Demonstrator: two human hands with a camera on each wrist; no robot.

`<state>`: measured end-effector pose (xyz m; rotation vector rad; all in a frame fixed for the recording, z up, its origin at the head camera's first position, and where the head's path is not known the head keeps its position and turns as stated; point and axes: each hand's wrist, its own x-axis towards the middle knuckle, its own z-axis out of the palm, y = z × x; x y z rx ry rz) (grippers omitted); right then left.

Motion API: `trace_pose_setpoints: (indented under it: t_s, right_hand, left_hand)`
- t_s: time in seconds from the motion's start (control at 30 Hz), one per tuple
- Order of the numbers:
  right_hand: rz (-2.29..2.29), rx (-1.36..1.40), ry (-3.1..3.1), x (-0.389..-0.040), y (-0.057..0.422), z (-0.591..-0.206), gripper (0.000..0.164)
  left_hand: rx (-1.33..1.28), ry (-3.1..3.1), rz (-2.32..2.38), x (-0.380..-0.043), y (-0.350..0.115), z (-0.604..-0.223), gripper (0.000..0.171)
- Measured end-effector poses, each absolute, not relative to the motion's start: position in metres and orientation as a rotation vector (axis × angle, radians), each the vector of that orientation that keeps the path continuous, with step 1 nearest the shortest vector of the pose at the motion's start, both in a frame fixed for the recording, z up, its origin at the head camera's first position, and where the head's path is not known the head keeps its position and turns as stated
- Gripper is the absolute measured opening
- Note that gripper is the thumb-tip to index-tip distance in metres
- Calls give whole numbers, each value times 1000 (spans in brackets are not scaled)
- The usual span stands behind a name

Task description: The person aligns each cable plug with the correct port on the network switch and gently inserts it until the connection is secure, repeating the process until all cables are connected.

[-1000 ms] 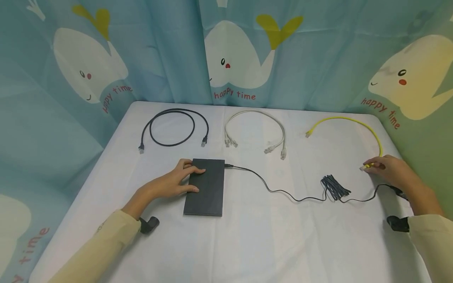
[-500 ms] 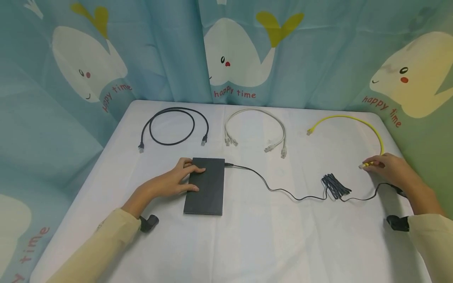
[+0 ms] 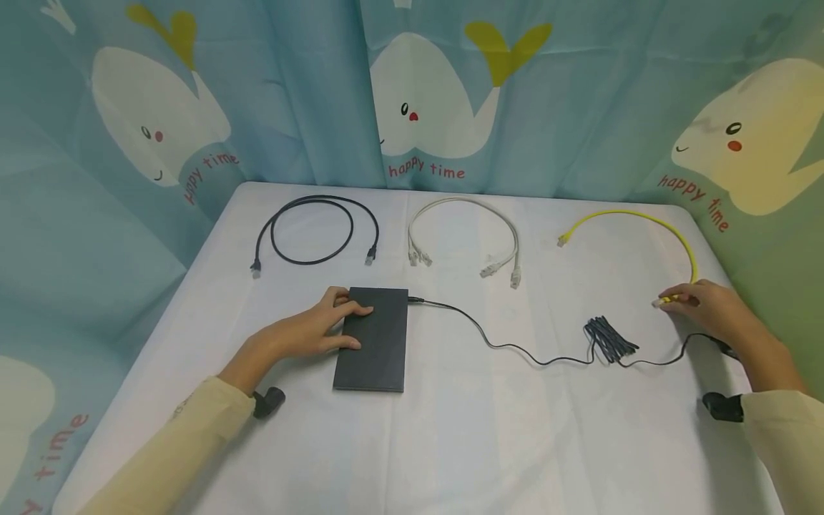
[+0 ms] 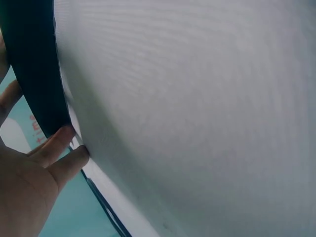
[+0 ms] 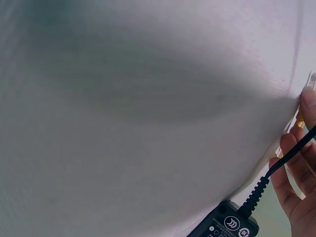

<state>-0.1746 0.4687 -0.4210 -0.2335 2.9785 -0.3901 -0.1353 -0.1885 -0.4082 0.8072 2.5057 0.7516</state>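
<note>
My left hand [image 3: 312, 329] rests on the left side of a flat black box [image 3: 380, 357], thumb and index finger lying on its top. Its other fingers are at the box's far left corner, and in the left wrist view their fingertips [image 4: 81, 152] come right down at the cloth. A thin black power cord [image 3: 515, 348] is plugged into the box's right side near the back. At the far right, my right hand [image 3: 714, 307] pinches one end of a yellow network cable [image 3: 644, 214], its clear plug pointing left out of the fingertips. The cable's other end lies on the table.
Along the back of the white-covered table [image 3: 502, 443] lie a coiled black network cable [image 3: 315, 263] and pale grey network cables [image 3: 515, 247]. A bundled section of cord [image 3: 610, 340] leads to a black power adapter [image 5: 229, 219] beneath the right wrist. A whale-print curtain [image 3: 309, 93] surrounds the table.
</note>
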Motion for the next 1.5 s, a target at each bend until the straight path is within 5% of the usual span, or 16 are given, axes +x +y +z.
trace_pose_setpoints:
  t_s: [0.77,1.5]
  right_hand:
    - [-346,-340,3090,-172,469,-425,21]
    - [-362,-291,3050,-173,467,-423,25]
  left_hand:
    - [770,2495,767,-132,-188,-409,61]
    - [772,2473,939,-132,-195,-422,60]
